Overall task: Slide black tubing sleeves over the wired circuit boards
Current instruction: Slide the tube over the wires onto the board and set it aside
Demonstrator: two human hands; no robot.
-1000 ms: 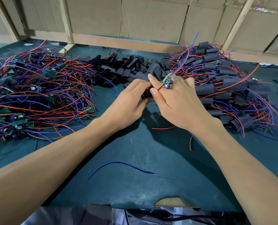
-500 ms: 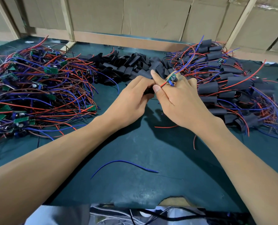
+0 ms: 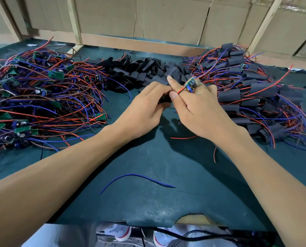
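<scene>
My two hands meet above the middle of the green mat. My right hand grips a small green circuit board with red and blue wires; the board lies across its fingers. My left hand curls round a black tubing sleeve, mostly hidden between the two hands. A heap of empty black sleeves lies just beyond my hands. Bare wired boards are piled at the left. Sleeved boards are piled at the right.
A loose blue wire lies on the green mat near me, and loose red wires lie under my right wrist. Cardboard walls with wooden posts close the back. The mat's front edge is torn.
Both hands have stayed together in the middle, shifting only slightly. The camera has tipped down a little, showing more of the floor below the front edge.
</scene>
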